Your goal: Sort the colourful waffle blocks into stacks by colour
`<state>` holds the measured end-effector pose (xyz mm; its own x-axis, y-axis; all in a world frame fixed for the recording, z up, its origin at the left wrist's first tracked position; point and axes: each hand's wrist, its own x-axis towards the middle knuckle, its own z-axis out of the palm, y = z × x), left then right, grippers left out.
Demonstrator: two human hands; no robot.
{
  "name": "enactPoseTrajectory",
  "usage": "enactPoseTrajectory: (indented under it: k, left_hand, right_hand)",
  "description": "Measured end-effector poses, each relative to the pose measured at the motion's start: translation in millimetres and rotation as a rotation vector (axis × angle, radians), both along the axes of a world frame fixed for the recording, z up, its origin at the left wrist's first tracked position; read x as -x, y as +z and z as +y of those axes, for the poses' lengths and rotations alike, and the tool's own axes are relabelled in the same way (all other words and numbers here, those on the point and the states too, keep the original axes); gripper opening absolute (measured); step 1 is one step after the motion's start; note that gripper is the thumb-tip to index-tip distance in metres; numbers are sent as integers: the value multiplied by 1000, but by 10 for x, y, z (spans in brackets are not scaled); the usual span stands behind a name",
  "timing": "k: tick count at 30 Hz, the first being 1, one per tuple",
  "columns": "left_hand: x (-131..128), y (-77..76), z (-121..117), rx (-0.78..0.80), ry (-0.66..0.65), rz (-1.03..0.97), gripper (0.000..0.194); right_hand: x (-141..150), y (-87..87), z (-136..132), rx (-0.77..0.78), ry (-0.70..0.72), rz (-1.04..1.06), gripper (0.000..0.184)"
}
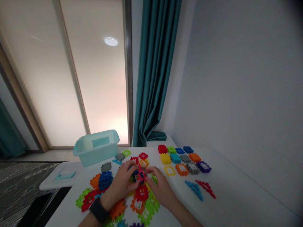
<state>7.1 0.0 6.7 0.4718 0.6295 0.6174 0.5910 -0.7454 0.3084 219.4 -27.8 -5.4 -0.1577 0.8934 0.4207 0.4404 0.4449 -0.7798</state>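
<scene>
Both hands meet over a heap of coloured interlocking plastic tiles on the white table (236,195). My left hand (121,184), with a dark watch at the wrist, and my right hand (159,186) pinch a small red tile piece (141,174) between their fingertips, with a dark blue piece just behind it. Under them lie red, orange, green and blue tiles (142,193). A stack of blue tiles (105,179) sits just left of my left hand.
A pale turquoise tub (97,147) stands at the table's back left, its lid (62,175) beside it. Sorted tile stacks (183,159) in several colours sit at the right, with a blue strip (194,189) and a red strip (206,188) nearer. A teal curtain hangs behind.
</scene>
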Motion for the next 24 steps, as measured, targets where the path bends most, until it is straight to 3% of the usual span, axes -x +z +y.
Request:
enactPoseTrajectory:
  k: [4, 8, 19, 24]
  left_hand:
    - [29, 49, -6, 29, -34, 73, 41]
    - [53, 46, 2, 49, -46, 140, 44]
    - [17, 41, -32, 119, -74, 172, 45]
    - [5, 44, -9, 195, -107, 30, 32]
  right_hand:
    - [-163, 162, -25, -109, 218, -287, 48]
    - [-237, 202, -12, -125, 256, -405, 72]
    - [-226, 157, -17, -81, 288, -383, 73]
    - [-210, 132, -6, -109, 181, -351, 73]
